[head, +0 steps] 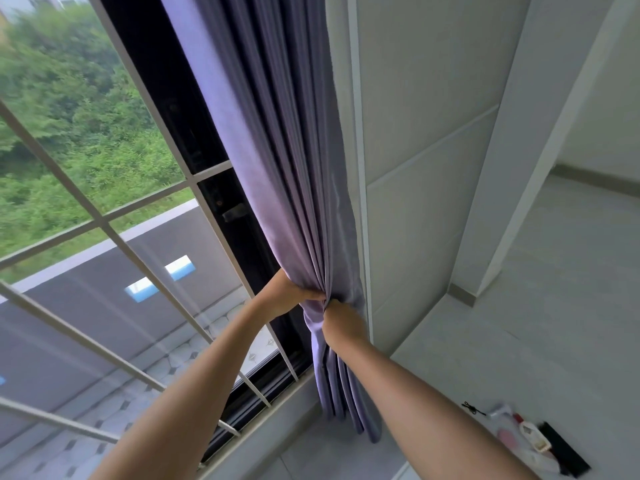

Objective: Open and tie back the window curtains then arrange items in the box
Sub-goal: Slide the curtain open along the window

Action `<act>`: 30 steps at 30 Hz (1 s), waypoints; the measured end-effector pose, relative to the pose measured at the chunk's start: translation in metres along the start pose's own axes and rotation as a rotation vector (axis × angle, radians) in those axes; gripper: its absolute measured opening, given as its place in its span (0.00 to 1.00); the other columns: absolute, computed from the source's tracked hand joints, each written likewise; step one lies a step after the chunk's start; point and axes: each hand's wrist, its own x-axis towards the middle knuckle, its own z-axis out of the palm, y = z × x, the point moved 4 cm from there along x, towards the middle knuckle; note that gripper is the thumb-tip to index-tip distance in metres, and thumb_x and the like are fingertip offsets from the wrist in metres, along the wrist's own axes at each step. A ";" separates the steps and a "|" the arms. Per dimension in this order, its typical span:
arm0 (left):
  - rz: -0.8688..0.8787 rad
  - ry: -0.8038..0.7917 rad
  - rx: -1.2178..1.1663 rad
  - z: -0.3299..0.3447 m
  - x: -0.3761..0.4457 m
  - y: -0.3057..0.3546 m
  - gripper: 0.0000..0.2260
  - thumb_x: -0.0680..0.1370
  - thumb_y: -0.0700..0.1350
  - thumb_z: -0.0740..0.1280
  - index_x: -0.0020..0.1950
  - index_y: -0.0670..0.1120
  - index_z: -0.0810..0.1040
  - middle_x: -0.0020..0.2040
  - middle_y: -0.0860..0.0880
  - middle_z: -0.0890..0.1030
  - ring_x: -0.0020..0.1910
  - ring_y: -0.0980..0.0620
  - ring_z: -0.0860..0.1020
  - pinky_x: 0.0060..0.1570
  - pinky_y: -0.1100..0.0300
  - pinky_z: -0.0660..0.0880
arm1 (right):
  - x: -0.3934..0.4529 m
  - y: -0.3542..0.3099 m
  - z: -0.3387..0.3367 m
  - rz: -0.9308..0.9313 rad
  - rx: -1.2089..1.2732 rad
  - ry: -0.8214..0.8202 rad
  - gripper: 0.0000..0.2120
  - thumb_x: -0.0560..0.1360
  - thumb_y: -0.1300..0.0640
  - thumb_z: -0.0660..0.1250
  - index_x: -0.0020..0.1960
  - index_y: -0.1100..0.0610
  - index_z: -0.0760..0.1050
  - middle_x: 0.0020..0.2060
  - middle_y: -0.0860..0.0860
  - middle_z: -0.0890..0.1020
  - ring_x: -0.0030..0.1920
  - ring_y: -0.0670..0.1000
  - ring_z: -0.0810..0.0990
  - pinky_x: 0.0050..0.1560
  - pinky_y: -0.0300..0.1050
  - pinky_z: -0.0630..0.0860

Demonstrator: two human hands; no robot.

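The long lilac-grey fabric curtain [294,188] is drawn aside and bunched into tight folds against the white panelled wall [415,168], leaving the white-barred window [100,220] uncovered. Both hands meet at the gathered waist of the cloth: the left hand [291,292] is closed around the bundle from the window side, and the right hand [341,323] is clenched on it just below, the two touching. So the opening looks done and the tying-back is in hand. I see no tie band around the folds yet; if one is pinched in the fingers, it is hidden. Next, I judge, a tie must go round the bundle while one hand holds it gathered. Down on the pale floor [519,341] lies a scatter of small items [530,438], too blurred to name; no box is in sight.
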 end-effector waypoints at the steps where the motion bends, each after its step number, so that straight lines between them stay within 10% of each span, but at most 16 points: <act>1: -0.009 0.021 -0.002 0.002 0.001 0.000 0.25 0.68 0.38 0.76 0.63 0.43 0.74 0.56 0.49 0.78 0.52 0.55 0.75 0.51 0.66 0.71 | 0.000 0.002 0.000 0.013 0.018 0.006 0.14 0.80 0.63 0.55 0.63 0.62 0.72 0.59 0.59 0.79 0.59 0.60 0.79 0.57 0.51 0.76; 8: 0.050 0.040 -0.078 0.007 -0.001 -0.006 0.23 0.61 0.43 0.79 0.55 0.47 0.80 0.50 0.50 0.83 0.52 0.51 0.81 0.55 0.49 0.78 | -0.018 0.008 0.007 0.087 0.410 0.130 0.24 0.82 0.51 0.50 0.77 0.48 0.49 0.57 0.57 0.78 0.58 0.59 0.79 0.56 0.49 0.73; 13: 0.058 0.019 -0.116 0.005 -0.004 -0.008 0.19 0.64 0.35 0.78 0.53 0.44 0.81 0.47 0.49 0.84 0.48 0.52 0.83 0.50 0.57 0.80 | -0.015 0.016 0.007 -0.007 0.222 -0.038 0.17 0.82 0.55 0.52 0.61 0.63 0.73 0.55 0.60 0.80 0.55 0.60 0.79 0.50 0.45 0.71; 21: 0.003 -0.052 -0.183 0.002 0.000 -0.010 0.22 0.61 0.38 0.80 0.53 0.42 0.81 0.46 0.48 0.85 0.47 0.51 0.83 0.49 0.58 0.79 | -0.009 0.023 0.011 -0.100 0.227 -0.253 0.12 0.81 0.58 0.56 0.59 0.63 0.72 0.58 0.63 0.78 0.57 0.61 0.77 0.47 0.43 0.68; 30: -0.046 0.221 -0.411 0.011 0.002 -0.022 0.16 0.67 0.38 0.77 0.52 0.43 0.80 0.48 0.47 0.83 0.48 0.49 0.82 0.45 0.58 0.78 | -0.012 0.012 0.023 0.097 0.149 0.118 0.27 0.79 0.55 0.61 0.74 0.58 0.55 0.62 0.57 0.77 0.58 0.58 0.79 0.56 0.52 0.77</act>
